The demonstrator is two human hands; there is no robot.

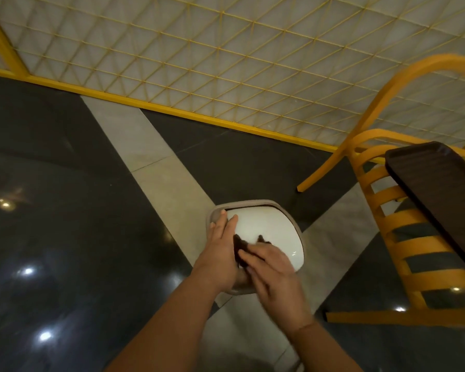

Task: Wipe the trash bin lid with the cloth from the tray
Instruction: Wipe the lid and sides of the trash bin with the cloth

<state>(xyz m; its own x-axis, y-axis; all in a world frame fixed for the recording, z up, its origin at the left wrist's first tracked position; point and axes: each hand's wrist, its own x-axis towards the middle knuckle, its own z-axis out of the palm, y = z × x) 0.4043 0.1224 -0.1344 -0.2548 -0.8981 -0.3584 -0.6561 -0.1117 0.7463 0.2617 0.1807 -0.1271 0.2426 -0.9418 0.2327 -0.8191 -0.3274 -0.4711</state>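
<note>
Since the cloth (239, 251) is already off the tray (438, 183) and down on the lid (269, 232), the fetching part of the task looks done and the wiping is under way. The bin stands on the floor (65, 210) beside a yellow chair (403, 237), and the dark tray rests on that chair, well apart from the hands, with nothing visible on the part in view. The right hand (271, 267) presses the dark cloth against the near left part of the white lid, its fingers laid fairly flat over the cloth; the hand is blurred, so I cannot tell whether the thumb pinches the fabric. The left hand (220, 248) lies open, with straight fingers along the lid's left edge and its grey rim, apparently steadying the bin. The far and right parts of the lid are bare and glossy. Whether they are wiped yet cannot be judged; they probably remain.
</note>
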